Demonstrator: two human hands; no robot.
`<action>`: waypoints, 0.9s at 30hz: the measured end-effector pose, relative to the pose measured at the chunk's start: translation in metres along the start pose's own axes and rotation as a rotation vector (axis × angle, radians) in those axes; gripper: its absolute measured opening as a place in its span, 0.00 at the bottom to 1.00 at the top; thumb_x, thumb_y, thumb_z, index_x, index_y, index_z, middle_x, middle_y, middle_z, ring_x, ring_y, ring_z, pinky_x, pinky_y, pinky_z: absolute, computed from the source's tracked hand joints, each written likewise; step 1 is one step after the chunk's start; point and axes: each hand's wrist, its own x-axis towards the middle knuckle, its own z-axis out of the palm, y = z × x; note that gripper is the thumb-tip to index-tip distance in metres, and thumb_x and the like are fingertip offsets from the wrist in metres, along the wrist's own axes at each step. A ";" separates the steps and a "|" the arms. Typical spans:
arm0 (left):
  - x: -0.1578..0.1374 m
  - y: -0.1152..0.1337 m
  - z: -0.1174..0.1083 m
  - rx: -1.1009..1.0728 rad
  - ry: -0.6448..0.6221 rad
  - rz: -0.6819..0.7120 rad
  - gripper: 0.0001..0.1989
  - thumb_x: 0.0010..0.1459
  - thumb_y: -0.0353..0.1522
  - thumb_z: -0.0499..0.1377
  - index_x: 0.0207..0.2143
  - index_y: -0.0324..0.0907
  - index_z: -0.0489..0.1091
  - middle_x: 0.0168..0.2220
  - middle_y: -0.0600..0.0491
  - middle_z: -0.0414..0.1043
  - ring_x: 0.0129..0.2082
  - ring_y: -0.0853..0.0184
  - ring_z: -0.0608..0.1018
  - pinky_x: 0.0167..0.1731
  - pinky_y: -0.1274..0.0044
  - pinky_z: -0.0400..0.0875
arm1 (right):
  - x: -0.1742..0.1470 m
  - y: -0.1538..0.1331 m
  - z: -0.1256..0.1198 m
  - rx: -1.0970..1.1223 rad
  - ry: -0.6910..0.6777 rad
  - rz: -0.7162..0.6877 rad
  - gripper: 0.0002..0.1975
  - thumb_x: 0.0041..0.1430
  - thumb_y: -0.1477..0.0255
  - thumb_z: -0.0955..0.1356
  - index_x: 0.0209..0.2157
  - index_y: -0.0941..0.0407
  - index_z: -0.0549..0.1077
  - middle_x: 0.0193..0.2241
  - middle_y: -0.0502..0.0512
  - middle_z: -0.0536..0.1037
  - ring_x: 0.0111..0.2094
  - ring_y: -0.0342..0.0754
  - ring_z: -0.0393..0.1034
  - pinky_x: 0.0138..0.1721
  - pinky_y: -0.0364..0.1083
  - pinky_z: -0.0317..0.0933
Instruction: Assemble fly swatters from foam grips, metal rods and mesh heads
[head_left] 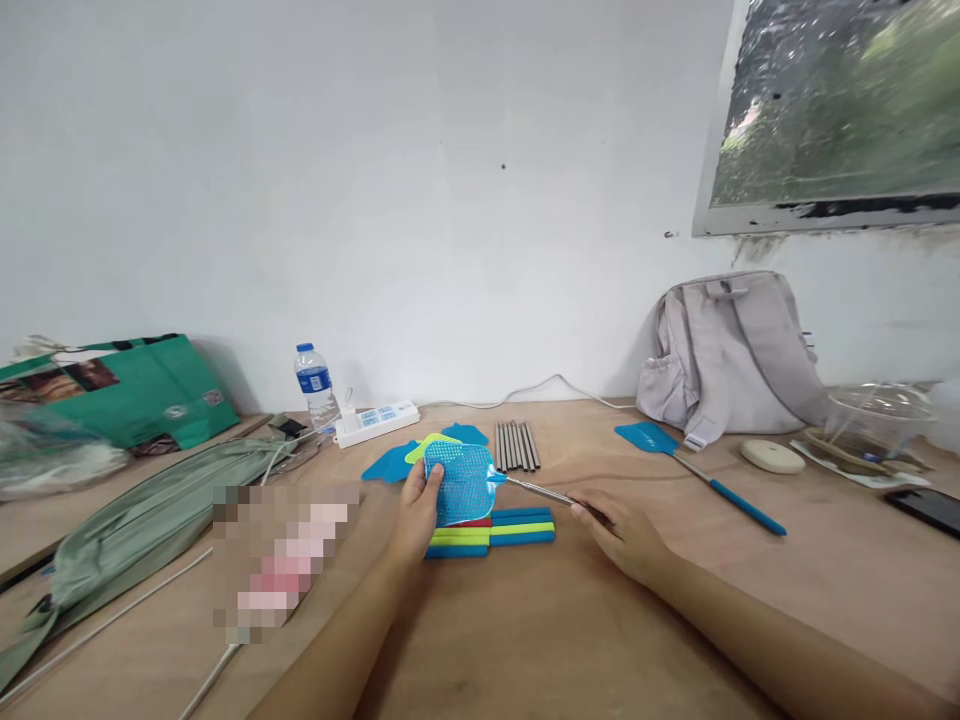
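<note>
Blue perforated plastic makes the swatter head (pixel 459 488), which is held tilted above the left part of the coloured grips (pixel 521 529). The left hand (pixel 420 502) pinches it at its left edge. The right hand (pixel 624 537), to the right of the coloured grips, grasps one end of a thin metal rod (pixel 545 491); its other end reaches the neck of the head, but whether it is inside I cannot tell. Behind the coloured grips lie metal tubes (pixel 517 447) and more flat heads (pixel 390 463). I judge the head very light, flexible and hardly fragile; held only by its edge it may bend, so better to hold it near the neck. The rod seems stiff, smooth and perhaps slippery, so it wants a firm grip.
</note>
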 end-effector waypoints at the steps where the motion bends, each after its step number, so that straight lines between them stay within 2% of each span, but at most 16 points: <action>1: 0.000 0.000 -0.001 0.028 0.002 0.010 0.17 0.51 0.42 0.53 0.40 0.42 0.65 0.44 0.52 0.70 0.47 0.63 0.69 0.45 0.73 0.64 | 0.000 0.000 -0.001 -0.028 0.004 -0.007 0.17 0.59 0.63 0.57 0.41 0.52 0.71 0.40 0.55 0.76 0.41 0.52 0.70 0.39 0.49 0.64; 5: -0.004 0.004 -0.002 0.119 -0.056 0.100 0.17 0.49 0.42 0.55 0.40 0.42 0.63 0.40 0.52 0.70 0.43 0.64 0.72 0.43 0.73 0.65 | 0.002 0.003 -0.009 -0.147 0.009 -0.047 0.16 0.58 0.63 0.58 0.40 0.52 0.72 0.37 0.55 0.77 0.37 0.51 0.71 0.36 0.47 0.63; 8: -0.014 0.009 0.003 0.138 -0.118 0.120 0.24 0.42 0.39 0.61 0.42 0.43 0.58 0.38 0.53 0.70 0.39 0.64 0.73 0.39 0.73 0.69 | 0.003 0.004 -0.015 -0.215 -0.003 -0.049 0.16 0.58 0.62 0.58 0.39 0.52 0.72 0.36 0.55 0.77 0.34 0.50 0.71 0.34 0.46 0.61; 10: -0.021 0.011 0.007 0.156 -0.117 0.124 0.29 0.39 0.38 0.64 0.43 0.43 0.57 0.39 0.53 0.69 0.40 0.64 0.73 0.39 0.73 0.69 | 0.004 0.004 -0.016 -0.249 -0.026 -0.045 0.16 0.58 0.61 0.57 0.36 0.52 0.73 0.32 0.54 0.77 0.31 0.49 0.70 0.30 0.45 0.60; 13: -0.027 0.015 0.012 0.173 -0.077 0.135 0.29 0.37 0.37 0.65 0.44 0.43 0.59 0.40 0.52 0.69 0.42 0.62 0.72 0.40 0.73 0.69 | 0.003 0.003 -0.015 -0.278 -0.043 -0.039 0.18 0.58 0.59 0.57 0.32 0.53 0.73 0.26 0.54 0.76 0.26 0.48 0.69 0.26 0.44 0.56; 19: -0.030 0.020 0.016 0.146 -0.087 0.052 0.33 0.36 0.36 0.65 0.46 0.43 0.57 0.44 0.49 0.68 0.46 0.59 0.70 0.43 0.70 0.67 | 0.002 0.003 -0.014 -0.271 -0.106 -0.006 0.19 0.58 0.58 0.56 0.31 0.52 0.72 0.25 0.53 0.76 0.26 0.47 0.68 0.24 0.43 0.53; 24: -0.028 0.022 0.017 0.088 -0.134 0.022 0.34 0.36 0.37 0.66 0.46 0.43 0.58 0.46 0.50 0.66 0.47 0.60 0.69 0.45 0.71 0.66 | 0.006 0.001 -0.019 -0.254 -0.167 -0.015 0.21 0.59 0.59 0.55 0.33 0.54 0.73 0.28 0.55 0.76 0.28 0.48 0.69 0.26 0.43 0.56; 27: -0.023 0.025 0.013 0.001 -0.186 -0.044 0.33 0.36 0.37 0.66 0.45 0.43 0.58 0.45 0.50 0.67 0.45 0.61 0.70 0.43 0.72 0.67 | 0.008 0.001 -0.019 -0.256 -0.206 -0.040 0.20 0.60 0.59 0.54 0.37 0.53 0.72 0.32 0.56 0.77 0.33 0.50 0.70 0.29 0.44 0.58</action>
